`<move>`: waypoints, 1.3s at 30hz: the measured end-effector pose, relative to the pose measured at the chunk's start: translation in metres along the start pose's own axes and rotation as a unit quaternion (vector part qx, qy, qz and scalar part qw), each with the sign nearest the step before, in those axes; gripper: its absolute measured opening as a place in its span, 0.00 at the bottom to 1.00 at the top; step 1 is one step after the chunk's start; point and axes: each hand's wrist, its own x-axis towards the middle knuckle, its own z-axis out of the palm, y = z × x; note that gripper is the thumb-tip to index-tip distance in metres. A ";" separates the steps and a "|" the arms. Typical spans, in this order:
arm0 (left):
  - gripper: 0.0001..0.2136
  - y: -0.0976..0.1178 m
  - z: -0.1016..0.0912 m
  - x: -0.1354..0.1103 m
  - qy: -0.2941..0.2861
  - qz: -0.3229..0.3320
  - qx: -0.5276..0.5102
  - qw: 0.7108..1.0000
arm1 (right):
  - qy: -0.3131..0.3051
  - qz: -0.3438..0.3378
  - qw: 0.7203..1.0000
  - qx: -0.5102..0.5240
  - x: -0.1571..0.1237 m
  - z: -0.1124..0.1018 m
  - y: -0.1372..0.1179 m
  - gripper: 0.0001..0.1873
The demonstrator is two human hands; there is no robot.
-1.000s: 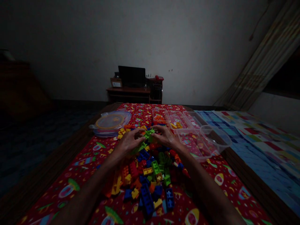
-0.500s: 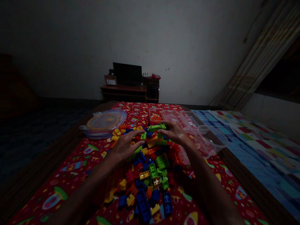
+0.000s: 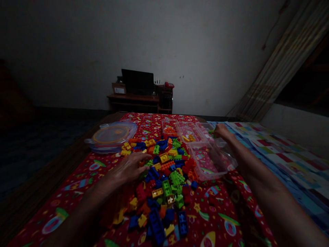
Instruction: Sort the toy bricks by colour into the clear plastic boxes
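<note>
We note left hand (image 3: pixel 131 168) open flat, fingers spread on brick pile (image 3: pixel 164 178), gripping nothing. Right hand (image 3: pixel 222 131) appears pinched on green brick (image 3: pixel 211 132), over far end of clear trays (image 3: pixel 208 174). Our judgement: lower brick inside tray wall before release.

There's the left hand (image 3: pixel 128 168) lying flat on the near-left edge of the pile (image 3: pixel 164 178) of bricks, fingers spread over blue and green pieces, nothing pinched. The right hand (image 3: pixel 221 131) is out past the pile's far-right corner, over the clear tubs (image 3: pixel 205 161) that sit just right of the pile, with a green bit (image 3: pixel 212 131) at its fingertips, the grip too dim to read. Back-left of the pile lies a round lid (image 3: pixel 113 135), under the pile the red cloth (image 3: pixel 84 175), right of the pile beyond the tubs a checked mat (image 3: pixel 269 144), and far behind the pile a desk (image 3: pixel 138 98) with a dark monitor (image 3: pixel 137 81).
</note>
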 end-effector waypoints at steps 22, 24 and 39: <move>0.23 0.010 0.003 0.001 0.062 0.001 0.006 0.998 | 0.020 -0.513 0.840 0.175 -0.136 0.041 -0.157 0.15; 0.23 0.007 0.003 0.003 0.065 -0.007 -0.001 0.998 | 0.031 -0.497 0.848 0.180 -0.139 0.043 -0.155 0.14; 0.20 0.005 0.010 0.006 0.113 0.024 -0.003 0.993 | 0.076 -0.322 0.905 0.268 -0.134 0.027 -0.134 0.13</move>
